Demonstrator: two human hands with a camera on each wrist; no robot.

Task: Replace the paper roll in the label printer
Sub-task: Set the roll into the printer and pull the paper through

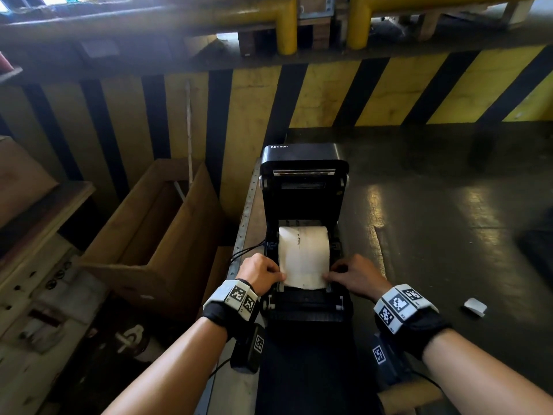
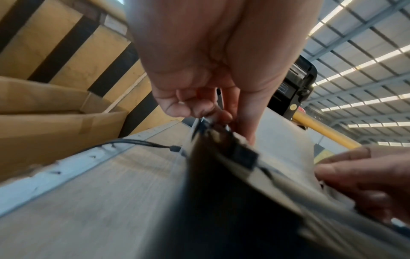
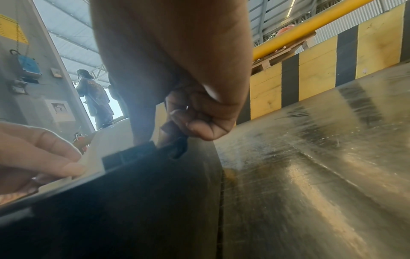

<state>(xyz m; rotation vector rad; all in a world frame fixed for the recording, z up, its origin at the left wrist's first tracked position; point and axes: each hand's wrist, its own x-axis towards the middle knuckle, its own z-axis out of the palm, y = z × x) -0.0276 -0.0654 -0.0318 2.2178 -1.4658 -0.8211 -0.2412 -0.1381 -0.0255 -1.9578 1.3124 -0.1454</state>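
Note:
A black label printer [image 1: 303,308] stands with its lid [image 1: 303,163] raised. A white paper roll [image 1: 303,239] lies in its bay, and a paper strip [image 1: 303,275] is drawn from it toward the front. My left hand [image 1: 261,272] pinches the strip's left edge by the black guide, thumb on the paper, fingers curled. My right hand [image 1: 356,275] does the same on the right edge. In the left wrist view the left hand [image 2: 199,70] has its thumb on the paper strip [image 2: 284,133]. In the right wrist view the right hand [image 3: 177,70] curls at the printer [image 3: 133,201] edge.
An open cardboard box [image 1: 155,229] stands left of the printer, and black cables [image 1: 245,253] run from the printer's left side. The metal table [image 1: 434,235] stretches right with a small white scrap [image 1: 475,307] on it. A yellow-black striped wall [image 1: 329,94] is behind. A person [image 3: 94,98] stands far off.

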